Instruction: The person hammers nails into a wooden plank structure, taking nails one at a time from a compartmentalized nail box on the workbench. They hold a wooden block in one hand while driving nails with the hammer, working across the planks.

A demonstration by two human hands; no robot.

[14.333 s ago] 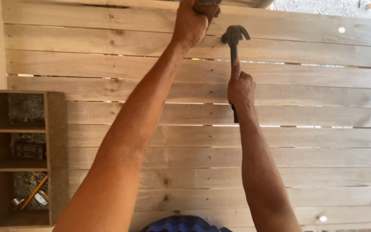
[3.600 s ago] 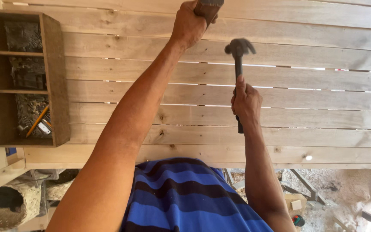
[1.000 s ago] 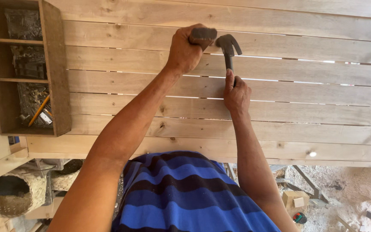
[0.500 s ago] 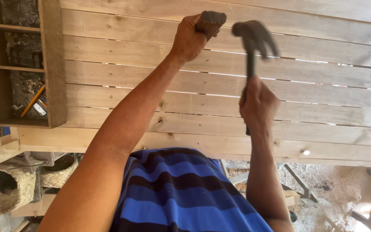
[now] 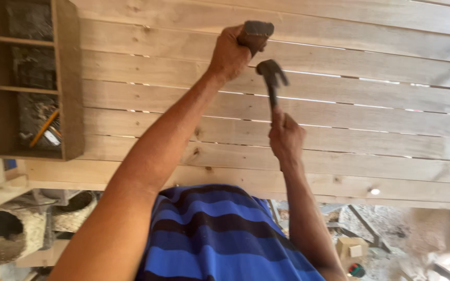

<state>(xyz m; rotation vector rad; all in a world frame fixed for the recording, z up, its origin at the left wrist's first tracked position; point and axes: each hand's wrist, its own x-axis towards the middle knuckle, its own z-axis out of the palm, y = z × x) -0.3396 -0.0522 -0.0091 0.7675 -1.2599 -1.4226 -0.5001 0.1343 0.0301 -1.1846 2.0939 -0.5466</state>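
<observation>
My left hand (image 5: pixel 229 52) is raised against a surface of pale wooden planks (image 5: pixel 371 112) and grips a short dark brown block (image 5: pixel 255 34), pressing its end to a plank. My right hand (image 5: pixel 286 138) holds the handle of a dark claw hammer (image 5: pixel 272 72). The hammer head sits just below and right of the block, close to the planks. Both forearms reach up from my blue striped shirt (image 5: pixel 220 234).
A small open wooden shelf box (image 5: pixel 66 83) is fixed at the left, with an orange pencil (image 5: pixel 44 127) in its bottom compartment. Woven baskets (image 5: pixel 1 237) sit lower left. Rubble, a small box (image 5: pixel 352 248) and scrap lie lower right.
The hammer has swung from a raised position right of the block down and left, its head now just under the block. My left hand has kept the block on the plank.
</observation>
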